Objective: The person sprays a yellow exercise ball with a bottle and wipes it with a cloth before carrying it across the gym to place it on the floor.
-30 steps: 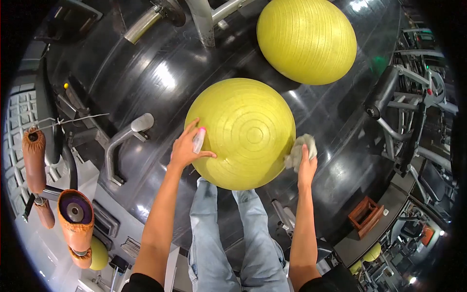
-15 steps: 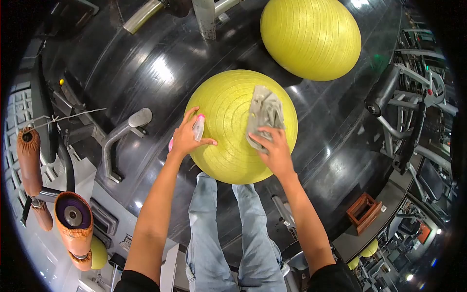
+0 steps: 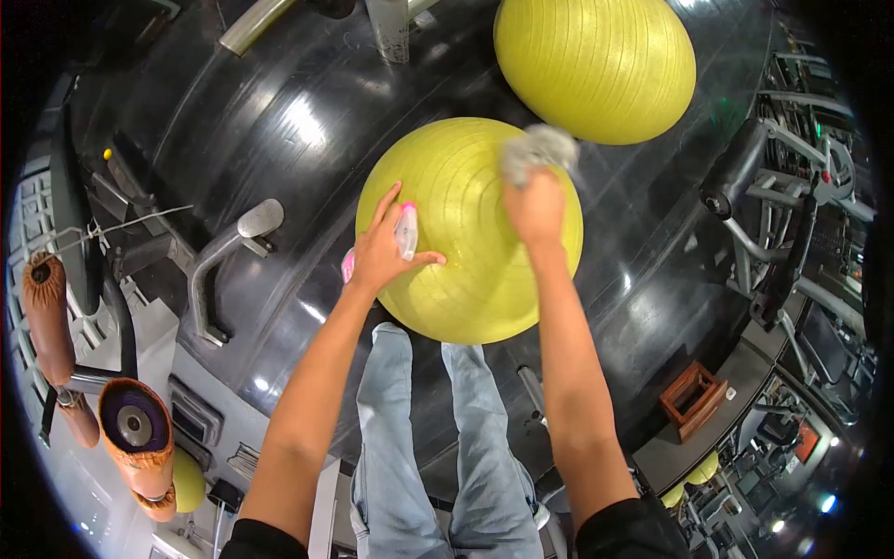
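Observation:
A large yellow exercise ball (image 3: 466,252) rests on the black floor just in front of my legs. My left hand (image 3: 382,252) presses on the ball's left side while holding a small pink-and-clear spray bottle (image 3: 406,233) against it. My right hand (image 3: 535,210) reaches over the top of the ball and grips a grey cloth (image 3: 538,147), which lies bunched on the ball's far upper side.
A second yellow ball (image 3: 596,65) sits farther back on the floor. Gym machines with padded rollers stand at the right (image 3: 745,177) and at the left (image 3: 223,252). An orange-brown padded bar (image 3: 140,447) and a small wooden box (image 3: 694,401) sit near the bottom corners.
My right hand swept the cloth from the ball's right side across its top to the far upper edge. My left hand stayed on the ball with the bottle.

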Motion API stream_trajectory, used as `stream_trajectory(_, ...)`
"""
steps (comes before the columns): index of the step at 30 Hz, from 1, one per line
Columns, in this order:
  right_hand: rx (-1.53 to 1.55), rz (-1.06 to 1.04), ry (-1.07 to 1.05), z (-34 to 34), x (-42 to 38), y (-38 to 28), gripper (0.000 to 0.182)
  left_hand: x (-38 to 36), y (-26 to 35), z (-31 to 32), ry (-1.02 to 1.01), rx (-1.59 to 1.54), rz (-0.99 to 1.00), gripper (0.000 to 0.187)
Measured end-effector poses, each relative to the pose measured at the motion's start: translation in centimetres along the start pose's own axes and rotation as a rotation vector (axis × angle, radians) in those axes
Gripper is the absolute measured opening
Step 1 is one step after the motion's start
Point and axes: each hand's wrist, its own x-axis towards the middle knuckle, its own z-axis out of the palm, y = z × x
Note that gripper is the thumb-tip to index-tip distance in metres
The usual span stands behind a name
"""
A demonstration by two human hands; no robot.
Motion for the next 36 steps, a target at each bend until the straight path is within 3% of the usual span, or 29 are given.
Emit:
stream_trajectory(2, -0.135, -0.341, 0.257, 2.6, -1.8, -2.1, 0.039, 0.8, 0.8, -0.1, -0.02, -0.005, -0.007, 0.11)
stream_trajectory(8, -0.017, -0.571, -0.076, -0.1, -11.6, 0.9, 0.05, 2.2, -1.6, -1.5, -0.078, -0.024, -0.041, 0.108)
stream_trajectory(10, -0.037, -0.468, -0.088, -1.1, -12.7, 4.3, 0.055, 1.9, -1.6, -2.1, -0.101, 0.015, -0.122, 0.109)
stream_trajectory(12, -0.002, -0.393, 0.148, -1.0, -11.9, 7.9, 0.054, 1.6, -2.1, -2.2, -0.075, -0.001, -0.105, 0.109)
stream_trajectory(14, -0.027, -0.148, 0.249, -0.4, -9.3, 10.5, 0.046, 1.0, -2.0, -1.6, -0.057, -0.027, -0.087, 0.11)
stream_trajectory(18, 0.084, 0.085, 0.355, 0.4, -2.3, 5.8, 0.032, 0.4, -1.0, -0.8, -0.018, -0.071, -0.056, 0.111)
stream_trajectory(20, 0.025, 0.043, 0.42, 1.9, -0.2, 2.8, 0.032, 0.5, -0.4, -0.6, -0.014, -0.062, -0.053, 0.111)
stream_trajectory(22, -0.088, -0.189, 0.424, 3.1, 0.4, -0.5, 0.034, 1.1, -0.1, -0.4, -0.011, -0.029, -0.03, 0.111)
stream_trajectory(26, -0.05, -0.469, 0.065, 1.7, -4.4, -3.6, 0.045, 1.5, -0.4, -0.7, -0.029, -0.049, -0.042, 0.107)
stream_trajectory(30, 0.026, -0.62, -0.121, 0.9, -11.5, 0.1, 0.051, 0.1, -2.5, -2.5, -0.092, -0.053, -0.1, 0.102)
stream_trajectory(33, 0.03, -0.609, -0.091, 0.0, -13.1, 4.4, 0.048, -0.9, -3.5, -2.9, -0.047, -0.089, -0.068, 0.102)
stream_trajectory(35, 0.188, -0.403, 0.147, -0.1, -11.9, 5.7, 0.047, -1.3, -3.3, -3.0, -0.097, -0.141, -0.137, 0.103)
stream_trajectory(36, 0.128, -0.216, 0.151, -0.4, -10.8, 6.6, 0.051, -1.7, -3.3, -3.0, -0.097, -0.143, -0.141, 0.103)
